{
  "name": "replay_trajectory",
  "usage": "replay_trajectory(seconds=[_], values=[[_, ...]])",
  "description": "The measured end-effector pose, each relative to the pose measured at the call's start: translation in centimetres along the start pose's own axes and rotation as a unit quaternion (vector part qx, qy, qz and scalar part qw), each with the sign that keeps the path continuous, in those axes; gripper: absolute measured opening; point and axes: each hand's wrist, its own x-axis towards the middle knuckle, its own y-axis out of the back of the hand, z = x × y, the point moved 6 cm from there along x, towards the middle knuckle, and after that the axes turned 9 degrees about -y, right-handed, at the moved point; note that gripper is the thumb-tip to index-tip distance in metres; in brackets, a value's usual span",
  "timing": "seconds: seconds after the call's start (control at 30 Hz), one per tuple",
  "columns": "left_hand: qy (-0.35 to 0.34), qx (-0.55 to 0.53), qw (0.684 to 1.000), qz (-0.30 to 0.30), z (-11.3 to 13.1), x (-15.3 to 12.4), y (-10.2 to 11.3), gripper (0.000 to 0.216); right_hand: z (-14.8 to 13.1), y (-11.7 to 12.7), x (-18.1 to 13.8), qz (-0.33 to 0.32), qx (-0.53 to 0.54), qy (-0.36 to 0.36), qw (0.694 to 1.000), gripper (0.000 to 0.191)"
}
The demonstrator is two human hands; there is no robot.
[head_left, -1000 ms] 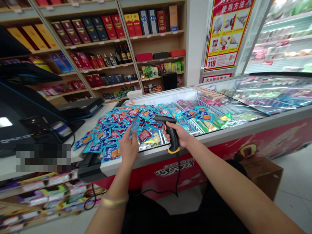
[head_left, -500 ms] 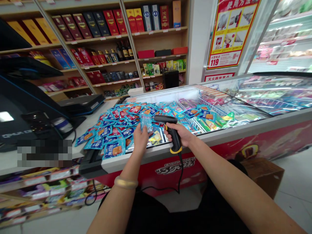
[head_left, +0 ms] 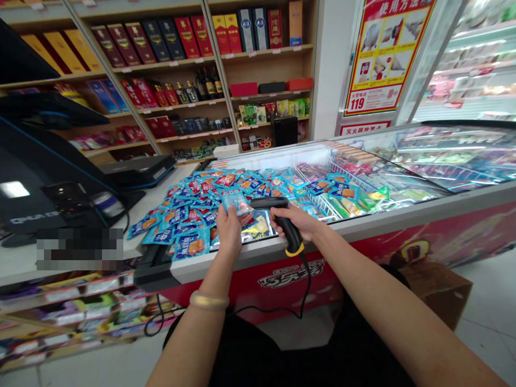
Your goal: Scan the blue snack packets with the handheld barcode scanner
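Note:
Between the thumb and fingers of my left hand (head_left: 229,226) is a small blue snack packet (head_left: 236,201), its pale side turned up. My right hand (head_left: 296,221) is wrapped round the grip of a black and yellow barcode scanner (head_left: 269,203). The scanner's head points left, close beside the packet; I cannot tell whether they touch. A cable (head_left: 307,290) hangs from the scanner's handle. Many similar packets lie in a loose pile (head_left: 193,215) on the glass lid of a chest freezer (head_left: 350,228), beyond and left of my hands.
A checkout terminal (head_left: 36,166) stands on the counter at left. Wire baskets (head_left: 328,207) with wrapped goods show through the freezer glass. Shelves (head_left: 169,64) of boxes and bottles line the back wall. A cardboard box (head_left: 443,290) sits on the floor at right.
My left hand has moved slightly left and tilted the packet, which lies flatter now. The scanner has dipped a little and its handle leans more to the right.

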Motion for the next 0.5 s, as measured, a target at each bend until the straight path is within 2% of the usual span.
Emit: replay_trajectory(seconds=[0.2,0.3,0.4,0.5], values=[[-0.006,0.032,0.999,-0.026,-0.1,0.1,0.0,0.031,-0.1,-0.1,0.0,0.001,0.028,0.004,1.000,0.025],[-0.053,0.099,0.992,-0.062,0.7,0.0,-0.7,0.031,-0.5,1.1,-0.5,0.019,0.084,0.020,0.996,0.024],[-0.130,0.222,0.957,-0.131,1.6,-0.5,-3.4,0.037,-1.4,3.9,-1.9,0.056,0.145,0.032,0.987,0.024],[-0.200,0.341,0.894,-0.210,1.9,-1.5,-8.2,0.043,-2.9,7.5,-4.1,0.095,0.189,0.056,0.976,0.026]])
